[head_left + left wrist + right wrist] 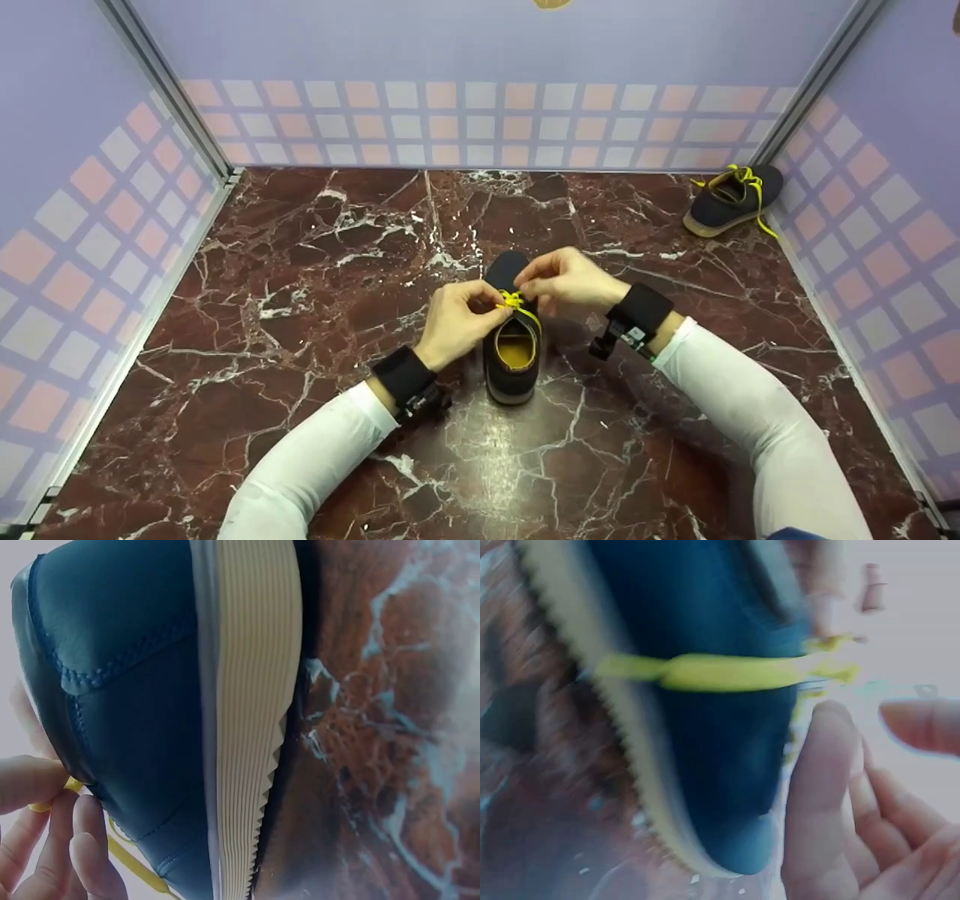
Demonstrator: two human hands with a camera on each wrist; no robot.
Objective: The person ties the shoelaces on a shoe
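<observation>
Dark blue lace-up shoe (516, 339) sat upright on its sole near the middle of the bench, toe at 12 o'clock, heel at 6. Mustard insole (515, 355) showed through the opening; the ribbed cream sole (251, 652) was clear from the left wrist. Yellow lace (512, 300) was bunched over the throat, with one flat strand running across the side toward the sole in the right wrist view.

Left hand (461, 319) was at 8 o'clock from the lace, pinching it between thumb and fingertips. Right hand (571, 283) was at 2 o'clock, thumb and forefinger apart by the lace; that wrist view was blurred, so couldn't tell if a fingertip touched it.

Black wrist straps (403, 375) with small cameras, white sleeves (322, 457) behind them, coming in from 8 and 4 o'clock.

Second shoe (720, 208) stood well apart at 2 o'clock, by the corner, its own yellow lace loose and trailing. Red-brown marbled tabletop (337, 300) under everything; lilac wall panel (480, 45) with pink and white squares at 12.
</observation>
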